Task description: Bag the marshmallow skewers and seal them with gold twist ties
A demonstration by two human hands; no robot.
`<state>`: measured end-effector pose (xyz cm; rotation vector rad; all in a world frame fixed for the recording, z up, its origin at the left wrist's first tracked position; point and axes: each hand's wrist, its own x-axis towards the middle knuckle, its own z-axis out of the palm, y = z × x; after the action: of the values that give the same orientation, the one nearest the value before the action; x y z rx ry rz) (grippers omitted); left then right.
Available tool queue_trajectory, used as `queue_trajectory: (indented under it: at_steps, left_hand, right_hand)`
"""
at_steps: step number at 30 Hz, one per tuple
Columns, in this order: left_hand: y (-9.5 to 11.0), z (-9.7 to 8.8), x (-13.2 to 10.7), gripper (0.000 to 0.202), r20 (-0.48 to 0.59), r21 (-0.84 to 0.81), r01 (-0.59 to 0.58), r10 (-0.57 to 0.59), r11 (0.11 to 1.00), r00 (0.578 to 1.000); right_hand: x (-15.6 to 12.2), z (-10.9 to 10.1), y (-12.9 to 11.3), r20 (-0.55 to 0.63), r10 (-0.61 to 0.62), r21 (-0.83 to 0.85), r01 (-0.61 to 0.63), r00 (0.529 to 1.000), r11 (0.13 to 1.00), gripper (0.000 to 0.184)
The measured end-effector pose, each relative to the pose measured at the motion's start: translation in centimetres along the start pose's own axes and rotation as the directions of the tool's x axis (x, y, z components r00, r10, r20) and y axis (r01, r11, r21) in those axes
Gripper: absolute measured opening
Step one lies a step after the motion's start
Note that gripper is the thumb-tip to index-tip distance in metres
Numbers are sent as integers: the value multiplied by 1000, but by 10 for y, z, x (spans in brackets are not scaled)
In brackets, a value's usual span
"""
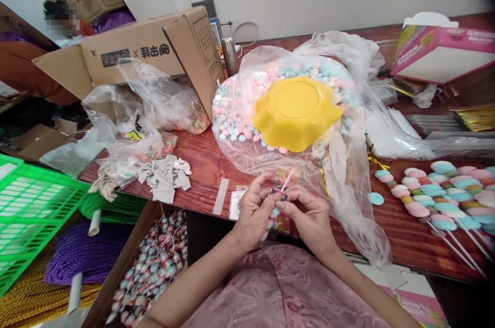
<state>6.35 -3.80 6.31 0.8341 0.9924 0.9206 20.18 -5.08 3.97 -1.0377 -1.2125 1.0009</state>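
Marshmallow skewer [276,212] gripped in our left hand [252,210] at the front edge of the wooden table [203,160], we pinch a small dark tag [279,194] with our right hand [311,214], seemingly fastening it by the white stick [286,181], which likely calls next for steady, gentle pressure.

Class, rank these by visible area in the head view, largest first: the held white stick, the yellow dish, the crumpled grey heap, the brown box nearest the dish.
1. Brown box
2. Yellow dish
3. Crumpled grey heap
4. White stick, partly hidden by fingers
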Motion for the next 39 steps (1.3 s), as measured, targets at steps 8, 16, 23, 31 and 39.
queue_trajectory:
  at_steps: [8,16,23,31,39]
  left_hand:
    - [0,-19,-6,55,275,95,185,-205,978,939]
    - [-1,-24,-5,47,313,159,331,-366,930,877]
    - [15,-35,9,55,525,385,227,-415,895,743]
    - [21,-43,-8,22,643,752,-539,-245,379,725]
    - [10,-46,-4,32,503,831,-446,-110,333,857]
  right_hand:
    - [1,4,8,24,-356,-293,347,934,891,12]
    - [18,-26,-7,86,-456,-460,441,886,771,20]
    - [-2,-44,-29,705,-345,-556,784,620,275,38]
    - [-19,-24,-15,575,-129,-657,551,808,515,26]
    - [-26,-19,-9,363,-219,-735,423,906,530,29]
